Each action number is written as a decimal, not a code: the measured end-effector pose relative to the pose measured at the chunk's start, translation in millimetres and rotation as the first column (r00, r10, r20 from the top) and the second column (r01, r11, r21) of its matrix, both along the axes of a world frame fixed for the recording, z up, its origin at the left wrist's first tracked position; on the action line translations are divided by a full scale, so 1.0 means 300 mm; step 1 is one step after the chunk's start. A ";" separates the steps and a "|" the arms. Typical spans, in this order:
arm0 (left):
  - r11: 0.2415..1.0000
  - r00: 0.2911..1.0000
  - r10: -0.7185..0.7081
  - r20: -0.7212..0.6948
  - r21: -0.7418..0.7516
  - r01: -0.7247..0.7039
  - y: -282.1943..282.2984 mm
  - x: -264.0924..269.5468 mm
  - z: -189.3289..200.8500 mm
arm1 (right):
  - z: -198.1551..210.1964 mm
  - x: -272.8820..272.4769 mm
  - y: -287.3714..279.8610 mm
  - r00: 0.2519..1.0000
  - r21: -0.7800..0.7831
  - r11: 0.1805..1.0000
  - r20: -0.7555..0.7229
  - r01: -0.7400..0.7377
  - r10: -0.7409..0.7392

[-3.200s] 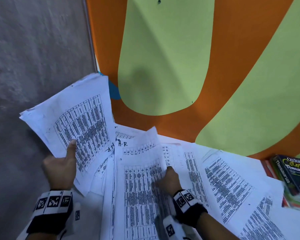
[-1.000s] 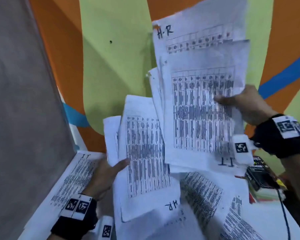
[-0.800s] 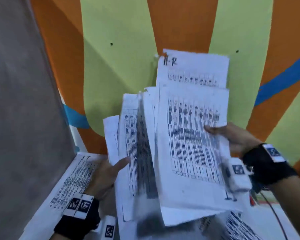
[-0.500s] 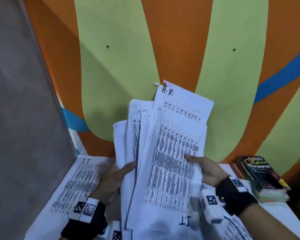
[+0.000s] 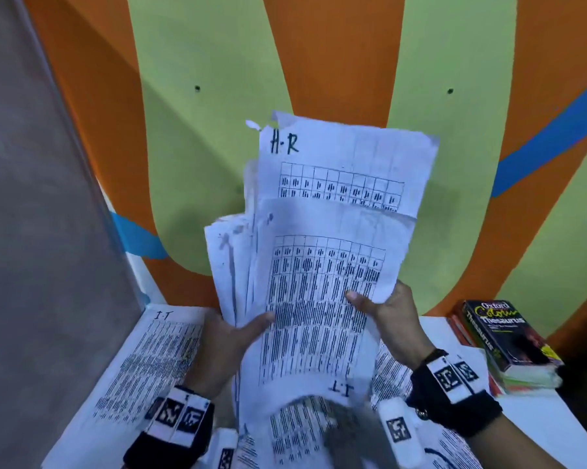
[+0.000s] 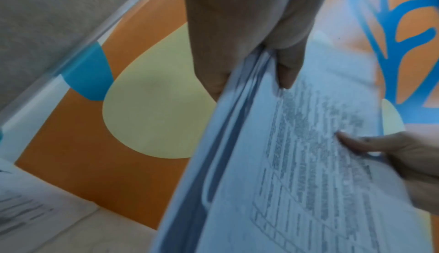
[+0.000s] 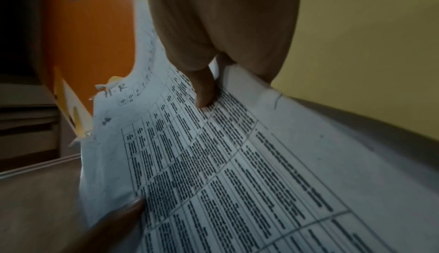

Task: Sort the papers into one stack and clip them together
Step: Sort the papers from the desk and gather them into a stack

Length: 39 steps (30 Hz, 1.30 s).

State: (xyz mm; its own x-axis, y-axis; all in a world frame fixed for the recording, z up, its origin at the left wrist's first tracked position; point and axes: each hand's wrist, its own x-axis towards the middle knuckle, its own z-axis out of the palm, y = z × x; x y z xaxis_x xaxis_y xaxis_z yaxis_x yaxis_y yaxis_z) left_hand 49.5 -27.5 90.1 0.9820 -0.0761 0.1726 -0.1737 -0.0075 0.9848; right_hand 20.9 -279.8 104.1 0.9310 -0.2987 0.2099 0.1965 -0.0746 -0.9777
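Observation:
A loose bundle of printed table sheets (image 5: pixel 319 292) stands upright in front of me, edges uneven; the back sheet is marked "H-R", the front one "I-T". My left hand (image 5: pixel 231 336) grips the bundle's left edge, thumb on the front. My right hand (image 5: pixel 383 309) holds the right edge, thumb pressed on the front sheet. The left wrist view shows the bundle (image 6: pixel 285 163) edge-on, pinched by the left hand (image 6: pixel 251 65), with the right hand's thumb (image 6: pixel 370 142) across it. In the right wrist view the right thumb (image 7: pixel 204 95) lies on the sheets (image 7: pixel 237 163). No clip is in view.
More printed sheets lie on the white table: one marked "I-T" (image 5: pixel 150 360) at the left, others (image 5: pixel 393 367) under the bundle. A stack of books topped by a thesaurus (image 5: pixel 508 340) sits at the right. An orange and green wall (image 5: pixel 319 62) stands close behind; a grey panel (image 5: pixel 31 198) borders the left.
The right hand brought its raised sheets down and left against the left hand's sheets. The two batches now form one bundle held by both hands.

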 end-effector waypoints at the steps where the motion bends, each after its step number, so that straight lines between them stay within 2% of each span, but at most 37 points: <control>1: 1.000 1.000 0.023 0.005 0.009 -0.023 0.001 0.014 -0.008 | 0.010 -0.007 -0.001 1.000 -0.040 0.999 0.026 0.009 -0.008; 3: 1.000 1.000 0.021 0.000 0.018 -0.021 -0.001 0.024 -0.024 | 0.010 -0.021 -0.011 1.000 -0.074 0.997 0.016 -0.011 0.013; 8: 0.995 0.995 -0.101 -0.015 0.015 0.101 -0.014 0.001 -0.060 | -0.066 -0.068 -0.027 0.996 -0.062 0.996 -0.072 -0.064 0.059; 12: 0.999 0.999 -0.050 0.013 0.014 0.050 -0.034 0.003 -0.065 | -0.107 -0.069 -0.012 0.998 -0.072 0.997 -0.062 -0.035 0.030; 16: 0.999 0.996 0.046 0.073 0.004 -0.047 -0.045 0.007 -0.039 | -0.060 -0.065 0.027 1.000 -0.159 0.987 0.020 -0.016 0.019; 21: 0.997 0.998 0.004 0.068 -0.073 0.001 -0.027 0.023 -0.025 | -0.019 -0.063 0.000 0.997 -0.058 0.998 0.062 -0.040 0.043; 26: 0.999 0.982 0.014 0.188 -0.047 -0.005 -0.032 0.022 0.025 | -0.013 -0.049 -0.016 0.997 -0.097 0.995 0.069 0.031 -0.024; 29: 0.998 0.974 -0.021 0.225 -0.056 0.035 -0.041 0.009 0.083 | 0.009 -0.050 -0.030 0.995 -0.075 0.997 0.097 0.015 -0.007; 31: 1.000 0.949 -0.029 0.314 0.005 0.029 -0.035 0.000 0.113 | 0.011 -0.051 -0.040 0.995 -0.064 0.998 0.096 -0.013 0.019; 33: 0.993 0.875 -0.096 0.475 0.112 0.049 -0.019 -0.005 0.149 | 0.004 -0.052 -0.049 0.995 -0.065 0.998 0.096 -0.008 0.014; 35: 0.971 0.798 -0.194 0.571 0.225 0.076 -0.001 -0.004 0.199 | -0.001 -0.053 -0.051 0.996 -0.073 0.997 0.092 -0.004 0.011; 37: 0.929 0.734 -0.309 0.604 0.357 0.097 0.006 -0.001 0.250 | -0.005 -0.051 -0.051 0.996 -0.084 0.996 0.093 0.004 0.004; 39: 0.885 0.713 -0.404 0.573 0.442 0.147 0.006 0.009 0.284 | -0.006 -0.048 -0.049 0.996 -0.086 0.996 0.092 0.020 -0.012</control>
